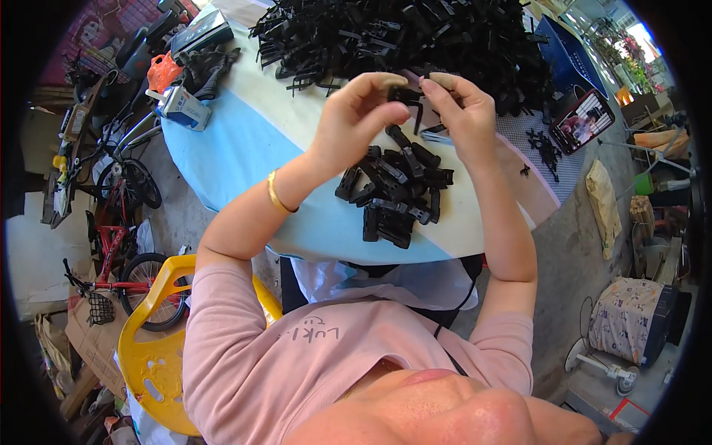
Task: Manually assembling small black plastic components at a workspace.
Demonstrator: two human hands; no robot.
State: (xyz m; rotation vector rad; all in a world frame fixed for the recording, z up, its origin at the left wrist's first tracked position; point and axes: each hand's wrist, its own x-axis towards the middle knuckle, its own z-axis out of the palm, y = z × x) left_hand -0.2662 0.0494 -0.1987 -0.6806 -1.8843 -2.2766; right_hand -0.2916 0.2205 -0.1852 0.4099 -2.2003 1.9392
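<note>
Over the middle of the table, my left hand (347,124) pinches a black plastic part (403,95) between thumb and fingers. Close beside it, my right hand (469,119) has thumb and forefinger pressed together near the part's right end; what they hold is too small to make out. Below both hands lies a small heap of black plastic pieces (393,182), blocky and elongated. Just beyond my fingers rises a much larger pile of black plastic parts (400,37), many with thin prongs.
A phone with a lit screen (582,122) leans at the table's right, near a blue basket (567,59) and scattered small black bits (545,152). Left on the table are a blue-white carton (184,108) and dark gloves (208,70). A yellow chair (152,356) stands at lower left.
</note>
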